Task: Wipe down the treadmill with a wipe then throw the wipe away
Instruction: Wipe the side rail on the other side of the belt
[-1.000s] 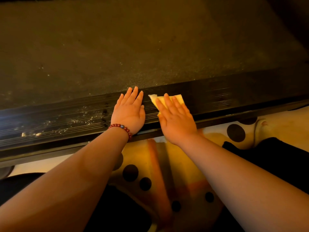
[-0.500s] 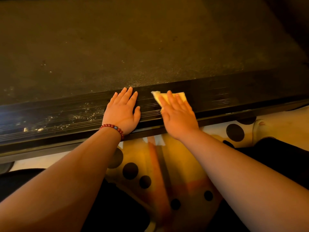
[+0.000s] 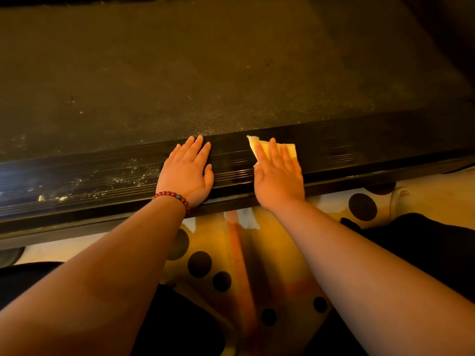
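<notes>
On the rail (image 3: 334, 156), the left hand (image 3: 186, 173) lay flat-fingered; the right hand (image 3: 279, 177), fingers straight, pressed the wipe (image 3: 290, 148); crumbs (image 3: 123, 179) leftward suggested wiping was unfinished.

Right hand (image 3: 279, 179) flat on ribbed side rail (image 3: 347, 152) of treadmill, fingers straight, pressing yellow wipe (image 3: 262, 145) under fingertips; left hand (image 3: 186, 173) flat on same rail just beside it, red bead bracelet (image 3: 173, 197) at wrist; pale crumbs (image 3: 115, 179) on rail to left; dusty belt (image 3: 205, 68) beyond; dotted mat (image 3: 231, 265) below.
</notes>
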{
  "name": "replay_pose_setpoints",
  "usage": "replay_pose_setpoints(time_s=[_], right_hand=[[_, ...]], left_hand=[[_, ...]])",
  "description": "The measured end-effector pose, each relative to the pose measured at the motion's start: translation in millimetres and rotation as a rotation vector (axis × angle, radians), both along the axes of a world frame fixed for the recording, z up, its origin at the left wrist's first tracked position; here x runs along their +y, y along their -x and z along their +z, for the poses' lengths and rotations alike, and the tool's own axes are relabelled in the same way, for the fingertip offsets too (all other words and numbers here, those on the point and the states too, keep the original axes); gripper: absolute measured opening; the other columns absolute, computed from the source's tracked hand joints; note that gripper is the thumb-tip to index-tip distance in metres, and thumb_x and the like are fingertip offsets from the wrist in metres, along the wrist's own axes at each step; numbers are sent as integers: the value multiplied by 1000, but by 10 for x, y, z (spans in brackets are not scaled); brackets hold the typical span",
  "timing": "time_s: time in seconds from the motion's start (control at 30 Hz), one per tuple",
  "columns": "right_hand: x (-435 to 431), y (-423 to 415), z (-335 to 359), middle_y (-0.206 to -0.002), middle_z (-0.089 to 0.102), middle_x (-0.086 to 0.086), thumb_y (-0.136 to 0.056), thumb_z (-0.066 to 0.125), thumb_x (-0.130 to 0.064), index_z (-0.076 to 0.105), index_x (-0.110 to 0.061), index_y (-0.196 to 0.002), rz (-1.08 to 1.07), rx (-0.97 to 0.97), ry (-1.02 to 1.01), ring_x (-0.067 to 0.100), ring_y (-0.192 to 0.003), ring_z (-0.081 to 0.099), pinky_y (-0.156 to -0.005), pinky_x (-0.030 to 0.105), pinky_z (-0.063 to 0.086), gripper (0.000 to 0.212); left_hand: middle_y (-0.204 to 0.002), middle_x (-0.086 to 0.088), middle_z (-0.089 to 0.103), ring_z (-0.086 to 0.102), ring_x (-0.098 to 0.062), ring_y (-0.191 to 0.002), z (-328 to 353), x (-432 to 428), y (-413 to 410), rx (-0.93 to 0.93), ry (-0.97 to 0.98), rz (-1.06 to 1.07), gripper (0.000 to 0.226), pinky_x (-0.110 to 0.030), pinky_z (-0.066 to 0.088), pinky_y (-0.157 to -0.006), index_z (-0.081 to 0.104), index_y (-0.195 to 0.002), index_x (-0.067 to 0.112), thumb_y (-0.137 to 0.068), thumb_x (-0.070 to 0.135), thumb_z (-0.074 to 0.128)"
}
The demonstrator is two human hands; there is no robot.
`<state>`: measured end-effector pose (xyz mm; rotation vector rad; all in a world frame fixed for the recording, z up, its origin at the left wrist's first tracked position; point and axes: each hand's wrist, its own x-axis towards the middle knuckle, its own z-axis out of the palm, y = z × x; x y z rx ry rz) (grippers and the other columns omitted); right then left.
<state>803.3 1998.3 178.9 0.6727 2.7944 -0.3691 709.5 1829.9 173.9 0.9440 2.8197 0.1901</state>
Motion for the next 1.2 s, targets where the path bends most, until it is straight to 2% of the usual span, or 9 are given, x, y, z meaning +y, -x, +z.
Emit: replay_pose_setpoints(time_s=[0.2, 0.27, 0.4, 0.63, 0.77, 0.97, 1.03, 1.13, 1.2], right_hand=[[-117, -122, 9, -162, -12, -5, -105, 17, -37, -4, -35, -153, 340, 34, 18, 18, -148, -14, -119, 39, -3, 52], [-26, -108, 5, -162, -13, -7, -105, 16, -38, -4, -37, -153, 333, 17, 37, 16, -148, -14, -119, 38, -3, 52], [87, 21, 34, -162, -14, -5, -106, 15, -37, -6, -35, -154, 154, -33, 45, 19, -148, -13, -119, 39, -3, 52], [209, 216, 44, -161, -17, -2, -105, 15, -37, -10, -33, -153, 65, -103, 17, 23, -148, -15, -119, 43, -1, 54], [56, 161, 73, -161, -18, -4, -105, 15, -36, -9, -35, -153, 183, -85, 77, 21, -147, -16, -118, 42, -6, 53], [-28, 14, 56, -161, -16, -5, -105, 15, -37, -8, -36, -152, 392, -42, 32, 18, -148, -16, -118, 39, -4, 53], [102, 56, 62, -161, -15, -5, -105, 15, -36, -8, -37, -152, 311, -61, 42, 19, -148, -14, -118, 39, -3, 52], [220, 119, 40, -162, -15, -2, -105, 15, -38, -9, -35, -152, 70, -81, 3, 23, -149, -11, -119, 42, 1, 53], [107, 113, 47, -161, -16, -1, -105, 15, -38, -10, -33, -153, 54, -85, -15, 23, -148, -12, -120, 43, 0, 54]], left_hand=[[-161, -5, 13, 6, -19, -149, -3, 7, -6, 0, -5, 7, 55, -34, 3, -119, 20, -153, 17, -101, 34, 31], [-161, -4, 12, 6, -19, -149, 2, 7, -8, -5, 2, 11, 55, -35, 3, -119, 20, -153, 17, -101, 34, 30], [-161, -5, 12, 6, -20, -149, 12, 10, -3, -7, 11, 4, 55, -35, 3, -119, 19, -153, 17, -101, 34, 28], [-161, -5, 13, 7, -20, -149, 0, 9, -1, -1, 10, 7, 54, -36, 5, -120, 20, -153, 17, -101, 33, 28], [-161, -5, 13, 7, -20, -149, 3, 18, 0, -4, 14, 11, 54, -35, 4, -119, 20, -153, 17, -101, 33, 29], [-161, -5, 13, 7, -20, -149, -4, 19, 2, -8, 6, 14, 54, -35, 4, -119, 20, -152, 17, -101, 32, 29], [-161, -5, 13, 7, -20, -149, -6, 17, 8, -6, 10, 13, 54, -35, 4, -119, 20, -153, 17, -101, 33, 28], [-161, -4, 13, 7, -20, -149, -7, 5, 2, -1, 8, 11, 54, -34, 4, -119, 20, -153, 17, -101, 33, 28], [-161, -3, 12, 7, -19, -149, -9, 10, 1, -2, 14, 11, 54, -34, 3, -119, 19, -153, 18, -101, 33, 28]])
